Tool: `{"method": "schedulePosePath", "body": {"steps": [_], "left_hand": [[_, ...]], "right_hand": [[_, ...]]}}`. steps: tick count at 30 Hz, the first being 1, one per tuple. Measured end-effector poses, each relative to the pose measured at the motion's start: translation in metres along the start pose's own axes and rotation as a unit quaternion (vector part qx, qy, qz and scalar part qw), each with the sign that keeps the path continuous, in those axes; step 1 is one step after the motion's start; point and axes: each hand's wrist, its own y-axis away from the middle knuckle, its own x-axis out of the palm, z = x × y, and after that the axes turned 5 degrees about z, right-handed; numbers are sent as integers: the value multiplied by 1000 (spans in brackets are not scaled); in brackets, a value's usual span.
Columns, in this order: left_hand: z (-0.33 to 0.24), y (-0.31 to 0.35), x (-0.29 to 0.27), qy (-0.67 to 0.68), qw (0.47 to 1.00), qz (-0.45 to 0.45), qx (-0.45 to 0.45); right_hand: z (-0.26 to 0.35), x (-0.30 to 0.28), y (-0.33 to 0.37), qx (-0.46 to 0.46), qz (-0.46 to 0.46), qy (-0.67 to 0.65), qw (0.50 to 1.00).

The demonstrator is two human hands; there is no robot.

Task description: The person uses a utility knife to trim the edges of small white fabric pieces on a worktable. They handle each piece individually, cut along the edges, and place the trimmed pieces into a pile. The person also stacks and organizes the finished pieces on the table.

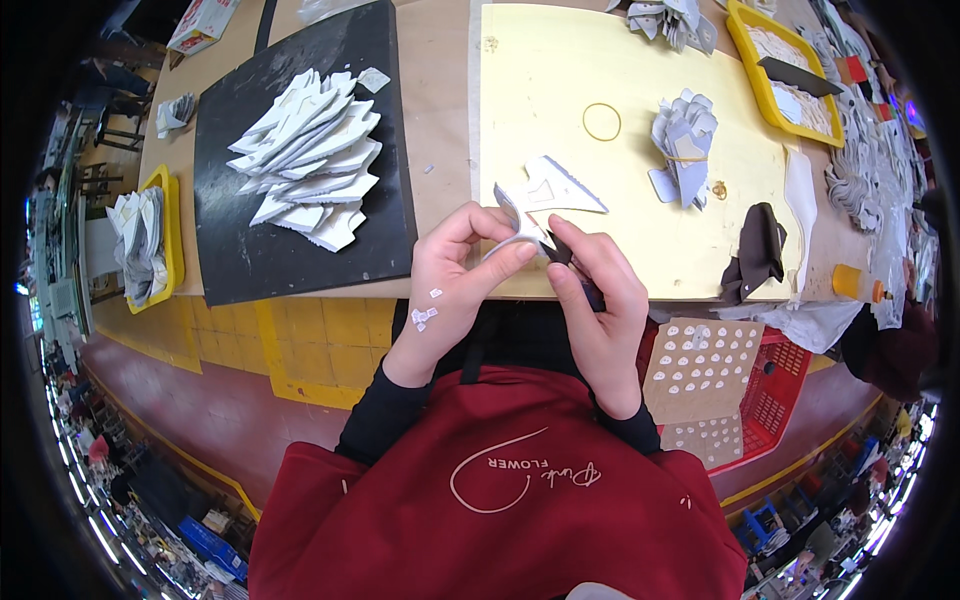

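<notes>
My left hand point(450, 265) pinches a curved white and grey fabric piece point(512, 238), which looks like a shoe-upper part, between thumb and fingers. Several small white labels point(424, 317) are stuck on its back and wrist. My right hand point(610, 300) is closed round a small dark pointed tool point(558, 250), whose tip meets the held piece; its exact kind is partly hidden by the fingers. Just beyond my hands, a similar flat piece point(580, 190) with a grey edge lies on the pale yellow sheet point(540, 80).
A large fanned stack of white pieces point(310, 160) lies on a black board point(230, 270) at left. Rubber-banded bundle point(685, 140), loose rubber band point(601, 122) and dark cloth point(757, 250) are at right. Yellow trays point(172, 240) flank the table; a red basket point(785, 385) sits below.
</notes>
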Motion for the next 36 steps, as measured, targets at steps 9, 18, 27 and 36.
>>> {"method": "schedulePosePath", "body": {"steps": [9,18,27,36], "left_hand": [[-1,1,2,38,999,-15,-15],[-4,2,6,-23,999,-36,4],[-1,1,8,-12,999,-34,10],[-2,3,4,-24,1000,13,12]], "right_hand": [[-3,4,3,-13,-22,-15,1000],[-6,9,3,-46,-50,-15,998],[-6,2,5,113,10,-229,967],[-15,-6,2,240,47,-471,848]]}}
